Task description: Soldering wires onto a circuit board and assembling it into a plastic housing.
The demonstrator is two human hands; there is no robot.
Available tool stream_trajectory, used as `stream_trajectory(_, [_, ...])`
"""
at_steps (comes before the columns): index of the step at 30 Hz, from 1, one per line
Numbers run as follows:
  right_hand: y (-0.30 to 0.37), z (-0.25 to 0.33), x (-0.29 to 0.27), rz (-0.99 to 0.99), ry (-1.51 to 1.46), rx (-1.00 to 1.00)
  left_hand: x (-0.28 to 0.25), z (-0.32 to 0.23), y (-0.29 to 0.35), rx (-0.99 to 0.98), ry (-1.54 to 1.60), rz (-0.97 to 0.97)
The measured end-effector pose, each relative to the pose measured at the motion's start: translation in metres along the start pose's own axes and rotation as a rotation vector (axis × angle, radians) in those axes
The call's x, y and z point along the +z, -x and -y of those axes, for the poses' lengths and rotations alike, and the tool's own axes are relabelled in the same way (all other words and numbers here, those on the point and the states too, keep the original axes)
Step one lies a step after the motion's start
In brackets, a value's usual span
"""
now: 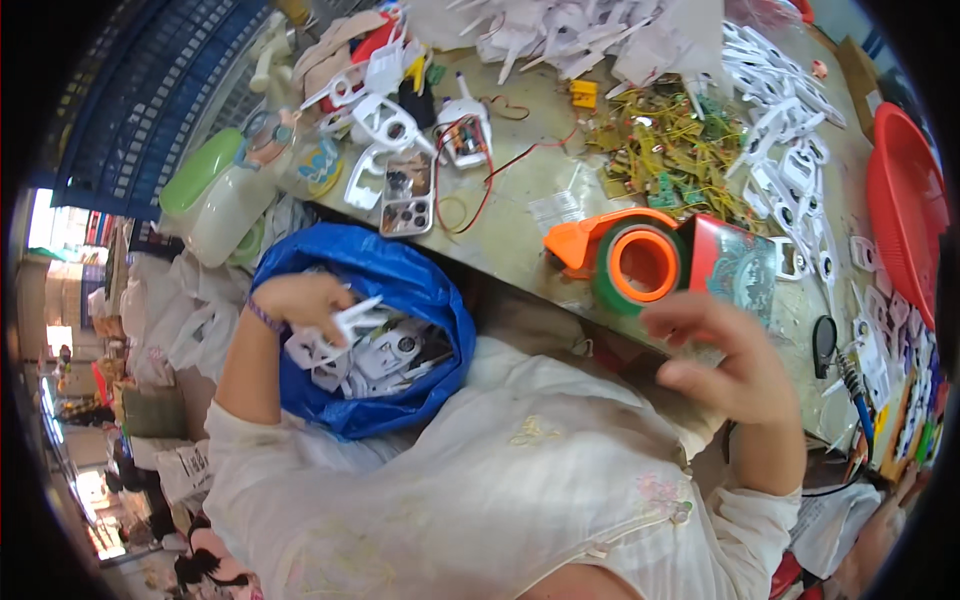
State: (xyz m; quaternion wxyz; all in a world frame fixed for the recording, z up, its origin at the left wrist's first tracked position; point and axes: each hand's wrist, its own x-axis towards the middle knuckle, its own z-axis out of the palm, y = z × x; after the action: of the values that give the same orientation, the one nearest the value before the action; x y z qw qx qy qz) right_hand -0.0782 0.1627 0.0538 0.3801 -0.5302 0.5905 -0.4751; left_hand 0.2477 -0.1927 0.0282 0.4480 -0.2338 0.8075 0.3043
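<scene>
My left hand (300,305) reaches into the mouth of a blue bag (455,310), its fingers closed on a white plastic part (358,318) with thin prongs. Beneath it, several similar white plastic housings (385,358) fill the bag. My right hand (725,360) hovers over the table's front edge, empty, with fingers curved and apart. Just beyond it stand an orange tape dispenser (577,243) with a roll of green tape (610,290) and a red-and-teal box (735,265).
Yellow wires with small green circuit boards (665,150) lie heaped mid-table. White plastic frames (790,170) line the right side, beside a red basket (905,200). A small parts tray (408,195), a red-wired white housing (465,135) and a clear jar (310,165) sit at the left.
</scene>
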Motion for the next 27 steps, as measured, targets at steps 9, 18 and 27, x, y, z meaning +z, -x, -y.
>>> stream_trajectory(9, [0.05,-0.032,0.015,0.004,0.101,0.063,0.007,-0.028,0.012,-0.106,-0.488,-0.6])
stream_trajectory(18, [0.053,-0.024,0.011,-0.257,0.064,-0.003,-0.169,-0.178,-0.146,0.544,-0.355,-1.291])
stream_trajectory(27, [0.062,-0.025,0.012,-0.315,0.156,0.002,-0.211,-0.201,-0.218,0.522,-0.149,-1.546])
